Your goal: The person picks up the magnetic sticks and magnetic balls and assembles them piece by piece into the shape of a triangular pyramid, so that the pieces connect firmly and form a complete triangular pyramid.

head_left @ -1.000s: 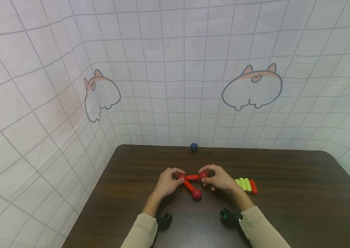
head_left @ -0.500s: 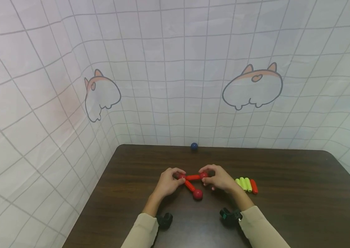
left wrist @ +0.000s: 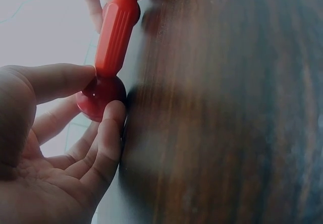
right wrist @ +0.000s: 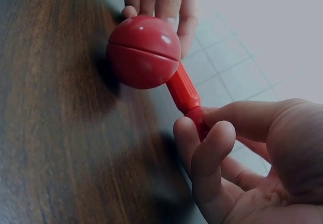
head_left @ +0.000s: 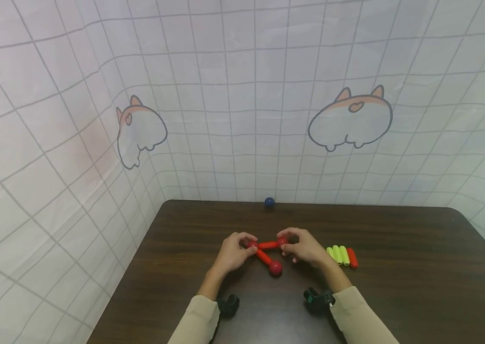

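Red ball-and-rod assembly (head_left: pixel 264 257) lies between your two hands, on or just over the dark wood table (head_left: pixel 418 258); whether the held end touches the wood, you cannot tell. Its shape is a sideways V with the point at your left. Your left hand (head_left: pixel 231 252) pinches the corner ball (head_left: pixel 252 244) between thumb and fingertips, closed only as far as the ball allows. Your right hand (head_left: pixel 305 247) grips the far-side right ball (head_left: pixel 283 242) the same way, though in the right wrist view the fingers cover most of it.

Between those grips runs the cross rod (head_left: pixel 267 245), its long axis lying left to right, roughly along the table's far edge. From the corner, the slanting rod (head_left: pixel 263 256) comes toward you and to the right, ending in the near ball (head_left: pixel 275 267), which neither hand holds. The relation to judge by is the V's open side: that near ball sits just on your side of the right-hand grip, so your right hand looks the nearer one. The spare red rod (head_left: pixel 352 258) lies farther right, beyond that wrist.
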`<state>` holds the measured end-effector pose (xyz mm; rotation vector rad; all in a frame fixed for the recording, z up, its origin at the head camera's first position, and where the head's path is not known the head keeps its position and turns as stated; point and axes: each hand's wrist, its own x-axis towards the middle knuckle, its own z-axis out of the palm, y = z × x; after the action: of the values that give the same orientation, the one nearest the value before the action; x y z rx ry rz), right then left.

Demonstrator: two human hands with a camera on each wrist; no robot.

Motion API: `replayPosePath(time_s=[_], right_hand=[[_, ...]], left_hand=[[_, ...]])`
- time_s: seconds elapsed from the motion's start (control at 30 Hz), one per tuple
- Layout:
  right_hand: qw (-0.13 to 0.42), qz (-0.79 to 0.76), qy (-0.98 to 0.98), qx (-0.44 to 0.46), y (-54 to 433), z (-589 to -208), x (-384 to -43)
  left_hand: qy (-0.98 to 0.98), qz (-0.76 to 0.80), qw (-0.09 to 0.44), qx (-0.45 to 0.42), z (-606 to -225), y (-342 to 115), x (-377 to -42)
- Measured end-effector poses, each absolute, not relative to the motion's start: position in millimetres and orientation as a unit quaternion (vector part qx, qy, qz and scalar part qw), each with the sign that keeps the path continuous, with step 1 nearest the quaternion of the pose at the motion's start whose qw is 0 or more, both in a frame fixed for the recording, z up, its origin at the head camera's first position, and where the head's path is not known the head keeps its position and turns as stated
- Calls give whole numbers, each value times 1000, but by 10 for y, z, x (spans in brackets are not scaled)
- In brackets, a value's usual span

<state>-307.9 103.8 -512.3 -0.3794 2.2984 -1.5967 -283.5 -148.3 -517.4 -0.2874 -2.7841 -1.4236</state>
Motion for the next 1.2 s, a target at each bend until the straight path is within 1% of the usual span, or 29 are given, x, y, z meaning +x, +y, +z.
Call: replayPosePath(time_s=[0.3,0.57,0.8,0.93,1.07,1.2], right_hand=[[153,-570,798,-126,1040,-5111,-3045],[160,-587,784,-123,1066,-5111,-3030],[156,-598,775,-129,1145,-5110,-3060],[151,-597,775,-139,1234,-5036,-3064],[136,-591,782,-145,1381,-4905,-3035],[107,-585,792,-139,1571,-4774,-2993]], left_hand=[[-889,-449,2,-89,-5185,-1484,-2829],[-888,-451,5,-91,-5177,-1490,-2829],[-888,-450,4,-95,-5163,-1492,-2833],[-888,-450,4,-93,-5157,-1493,-2830],[-888,-450,3,-92,-5157,-1492,-2826],[-888,-451,2,-87,-5171,-1498,-2834]])
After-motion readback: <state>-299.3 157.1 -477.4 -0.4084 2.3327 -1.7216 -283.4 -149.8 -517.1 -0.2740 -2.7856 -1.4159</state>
